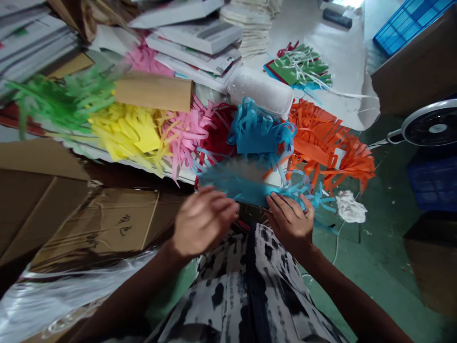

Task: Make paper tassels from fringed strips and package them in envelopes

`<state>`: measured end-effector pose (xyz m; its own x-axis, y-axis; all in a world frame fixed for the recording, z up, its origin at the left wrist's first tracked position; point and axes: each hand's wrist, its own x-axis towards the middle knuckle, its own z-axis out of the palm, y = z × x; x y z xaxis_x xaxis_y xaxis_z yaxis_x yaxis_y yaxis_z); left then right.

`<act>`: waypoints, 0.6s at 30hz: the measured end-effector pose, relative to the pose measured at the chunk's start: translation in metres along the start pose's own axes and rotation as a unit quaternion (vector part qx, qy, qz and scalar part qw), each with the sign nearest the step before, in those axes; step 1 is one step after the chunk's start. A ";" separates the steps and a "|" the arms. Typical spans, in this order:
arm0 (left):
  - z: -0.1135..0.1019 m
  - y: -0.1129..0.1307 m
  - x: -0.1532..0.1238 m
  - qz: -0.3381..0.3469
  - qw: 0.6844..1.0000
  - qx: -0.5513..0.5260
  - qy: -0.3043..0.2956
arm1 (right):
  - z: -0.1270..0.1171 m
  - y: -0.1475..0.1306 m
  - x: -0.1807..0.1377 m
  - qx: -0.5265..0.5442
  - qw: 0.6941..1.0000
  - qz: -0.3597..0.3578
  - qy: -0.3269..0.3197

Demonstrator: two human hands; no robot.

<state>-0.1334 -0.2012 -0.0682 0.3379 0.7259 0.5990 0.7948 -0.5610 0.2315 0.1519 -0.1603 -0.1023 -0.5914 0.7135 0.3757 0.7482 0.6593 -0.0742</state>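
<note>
Both my hands hold a sheet of blue fringed paper [243, 183] over my lap; it is smeared by motion. My left hand [202, 221] grips its near left edge with fingers curled. My right hand [291, 221] pinches its near right edge, fingers pressed together. Just beyond lies a pile of blue cut paper [259, 131], with red fringed paper [217, 133] to its left and orange fringed paper [321, 143] to its right.
Pink [185, 133], yellow [132, 133] and green [64, 102] fringed paper lie in a row to the left. Cardboard boxes [46, 200] stand at left, stacked books [200, 35] behind, a fan [433, 126] at right, a crumpled white paper [350, 207] on the green floor.
</note>
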 end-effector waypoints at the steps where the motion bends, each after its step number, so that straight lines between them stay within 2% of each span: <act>1: 0.013 0.010 0.004 0.042 0.998 -0.023 -0.033 | 0.000 -0.001 -0.001 -0.005 1.000 0.004 0.005; 3: 0.040 0.025 0.008 0.082 0.992 -0.042 -0.083 | -0.002 -0.003 -0.004 -0.014 1.000 0.010 0.006; 5: 0.062 0.031 0.008 0.069 0.990 -0.047 -0.114 | -0.004 -0.002 -0.006 -0.019 1.000 0.011 0.009; 7: 0.072 0.028 0.004 0.050 0.989 -0.045 -0.130 | -0.006 0.000 -0.007 -0.008 1.000 0.000 0.019; 10: 0.070 0.019 0.000 0.036 0.991 -0.044 -0.117 | -0.009 0.005 -0.003 0.036 0.999 -0.013 0.030; 14: 0.057 0.006 0.010 -0.050 0.995 -0.052 -0.074 | -0.016 0.014 0.012 0.095 0.994 0.045 0.000; 18: 0.046 -0.004 0.027 -0.112 0.985 -0.084 -0.104 | -0.019 0.019 0.024 0.126 0.985 0.108 -0.043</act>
<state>-0.1040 -0.1613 -0.0882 0.2726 0.8951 0.3529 0.7721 -0.4223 0.4748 0.1577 -0.1357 -0.0771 -0.4575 0.8543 0.2468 0.7674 0.5195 -0.3759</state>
